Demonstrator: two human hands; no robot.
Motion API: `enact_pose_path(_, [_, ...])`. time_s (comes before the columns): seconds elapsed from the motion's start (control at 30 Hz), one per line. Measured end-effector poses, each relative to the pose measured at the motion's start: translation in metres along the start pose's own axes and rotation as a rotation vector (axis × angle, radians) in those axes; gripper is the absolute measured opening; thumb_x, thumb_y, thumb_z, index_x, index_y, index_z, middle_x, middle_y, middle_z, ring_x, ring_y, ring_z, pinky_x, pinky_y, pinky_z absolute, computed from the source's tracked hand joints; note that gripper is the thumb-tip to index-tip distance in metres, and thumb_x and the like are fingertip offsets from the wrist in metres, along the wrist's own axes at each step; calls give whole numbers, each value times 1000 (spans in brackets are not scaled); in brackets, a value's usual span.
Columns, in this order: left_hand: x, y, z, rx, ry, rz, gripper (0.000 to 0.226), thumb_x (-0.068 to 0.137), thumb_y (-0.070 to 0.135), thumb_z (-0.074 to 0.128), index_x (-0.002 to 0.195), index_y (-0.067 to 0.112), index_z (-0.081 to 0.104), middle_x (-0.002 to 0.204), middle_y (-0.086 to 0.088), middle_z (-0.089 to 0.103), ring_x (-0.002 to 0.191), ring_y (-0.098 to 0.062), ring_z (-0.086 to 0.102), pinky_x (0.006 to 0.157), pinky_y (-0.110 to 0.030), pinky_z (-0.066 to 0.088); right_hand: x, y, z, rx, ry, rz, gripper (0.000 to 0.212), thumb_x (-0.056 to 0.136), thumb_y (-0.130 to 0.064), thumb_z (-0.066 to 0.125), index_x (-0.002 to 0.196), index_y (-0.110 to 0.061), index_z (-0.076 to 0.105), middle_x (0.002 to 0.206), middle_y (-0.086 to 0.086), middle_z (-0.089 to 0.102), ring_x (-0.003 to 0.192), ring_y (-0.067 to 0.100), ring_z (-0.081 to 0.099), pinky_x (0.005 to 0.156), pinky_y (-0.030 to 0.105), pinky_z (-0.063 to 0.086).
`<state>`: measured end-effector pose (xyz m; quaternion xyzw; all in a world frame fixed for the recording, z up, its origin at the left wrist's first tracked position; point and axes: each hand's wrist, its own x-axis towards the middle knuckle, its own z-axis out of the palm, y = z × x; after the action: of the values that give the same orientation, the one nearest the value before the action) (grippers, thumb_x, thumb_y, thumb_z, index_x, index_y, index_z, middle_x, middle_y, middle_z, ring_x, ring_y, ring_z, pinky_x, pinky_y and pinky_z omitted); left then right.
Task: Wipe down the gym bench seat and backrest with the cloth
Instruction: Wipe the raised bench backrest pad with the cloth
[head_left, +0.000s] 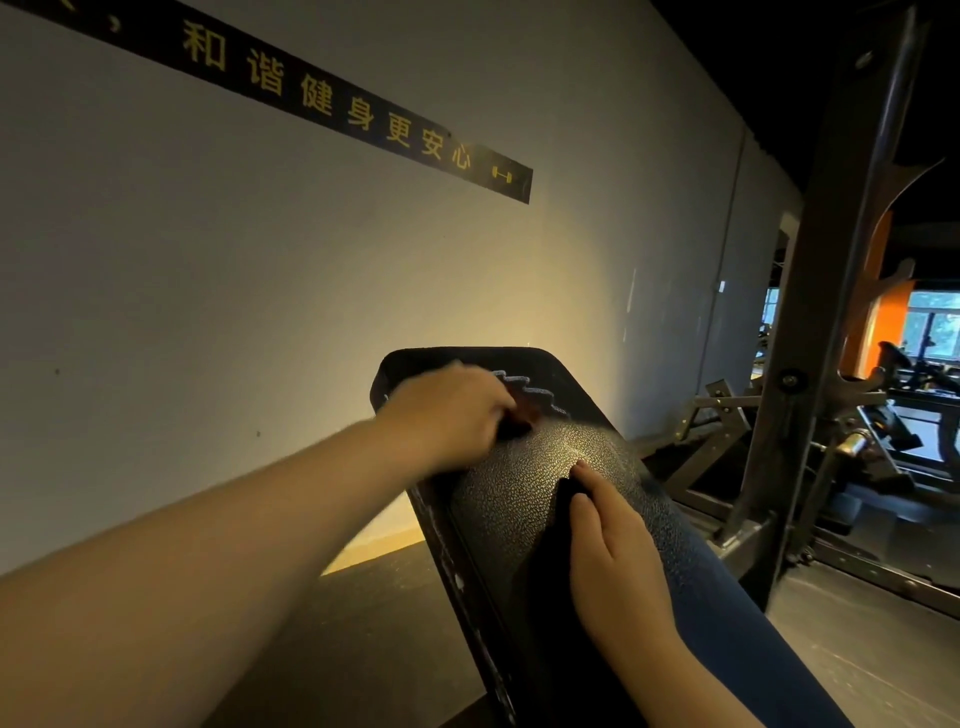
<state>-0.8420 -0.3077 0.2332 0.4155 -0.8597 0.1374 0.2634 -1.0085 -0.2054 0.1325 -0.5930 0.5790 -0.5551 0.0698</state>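
Your left hand (447, 410) is at the upper end of the backrest (524, 483), with its fingers curled round the cloth (530, 400) and pressing it onto the pad. The cloth is dark with a reddish patch and a pale wavy edge, and it pokes out from under your fingers toward the right side of the backrest. The hand is blurred, so you are probably mid-stroke.

Your right hand (618, 551) lies further down the same backrest, near its middle. The fingers are straight and close together and rest flat on the pebbled surface. It holds nothing and seems to be steadying the pad.

As for progress, you are on the backrest part of the job and working near its top edge. The stretch just below the cloth shines under the light, but you cannot tell from this whether it is damp from wiping or only lit. The lower backrest, under and below your right hand, lies in shadow, so it is hard to tell whether it has been wiped. The seat is out of view below the backrest, so count it as not yet confirmed. You will also need to lift your right hand to wipe the patch it covers.
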Motion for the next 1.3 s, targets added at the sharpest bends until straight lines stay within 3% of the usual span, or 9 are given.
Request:
enact_pose_path(0.13, [16, -3, 3, 111, 152, -292, 30, 92, 16, 52, 117, 18, 69, 116, -5, 61, 107, -28, 56, 87, -42, 53, 0, 1, -1, -13, -5, 1, 41, 106, -27, 40, 146, -30, 49, 147, -14, 50, 136, 4, 41, 114, 33, 34])
enact_pose_path(0.33, [-22, 51, 20, -87, -38, 103, 31, 95, 25, 51, 120, 35, 67, 122, 7, 63, 110, -18, 60, 93, -41, 54, -1, -3, 0, 18, 0, 6, 40, 104, -27, 40, 142, -34, 52, 139, -14, 57, 128, 2, 47, 110, 33, 40])
enact_pose_path(0.57, [-1, 20, 11, 76, 106, -260, 33, 93, 16, 52, 123, 16, 66, 128, -6, 59, 127, -30, 48, 111, -46, 42, 1, 1, 0, 49, 57, 95, 42, 103, -24, 43, 144, -28, 52, 142, -10, 55, 131, 7, 47, 111, 35, 39])
enact_pose_path(0.77, [-38, 80, 22, -45, -134, 79, 38, 94, 23, 46, 128, 29, 64, 138, 6, 55, 135, -23, 43, 111, -48, 41, -2, -4, -5, 120, 91, 164, 53, 95, -2, 45, 116, -50, 56, 107, -20, 65, 99, 1, 61, 89, 29, 51])
enact_pose_path(0.87, [-23, 41, 3, -28, -128, -44, 40, 97, 22, 48, 132, 36, 61, 147, 8, 50, 148, -30, 29, 116, -55, 34, -3, -2, -3, 101, 86, 170, 50, 94, -6, 47, 129, -41, 58, 124, -8, 65, 109, 18, 62, 95, 43, 53])
enact_pose_path(1.0, [-11, 28, 1, 52, 14, -252, 41, 91, 16, 47, 129, 19, 64, 141, -5, 53, 144, -35, 33, 121, -52, 25, -1, 4, -1, 89, 108, 173, 50, 96, -8, 47, 141, -28, 54, 137, -5, 58, 125, 16, 54, 106, 45, 46])
enact_pose_path(1.07, [-18, 54, 12, 122, -8, -194, 41, 92, 19, 47, 129, 12, 62, 137, -7, 54, 139, -31, 36, 122, -46, 20, -1, 5, 0, 122, 136, 170, 48, 96, -9, 47, 139, -29, 55, 133, -4, 60, 119, 19, 58, 102, 48, 49])
enact_pose_path(1.2, [-41, 86, 22, 14, -171, 95, 42, 95, 25, 44, 134, 22, 59, 142, 1, 52, 137, -25, 39, 116, -45, 35, 1, 7, -1, 214, 181, 179, 41, 94, -7, 47, 126, -29, 60, 113, -6, 67, 104, 18, 63, 94, 50, 53])
enact_pose_path(1.3, [-33, 59, 7, -22, -187, 40, 42, 96, 23, 45, 135, 34, 56, 143, 6, 51, 139, -27, 38, 111, -49, 41, 0, 7, 0, 218, 154, 176, 41, 95, -11, 48, 126, -35, 59, 113, -5, 68, 103, 18, 63, 94, 51, 54])
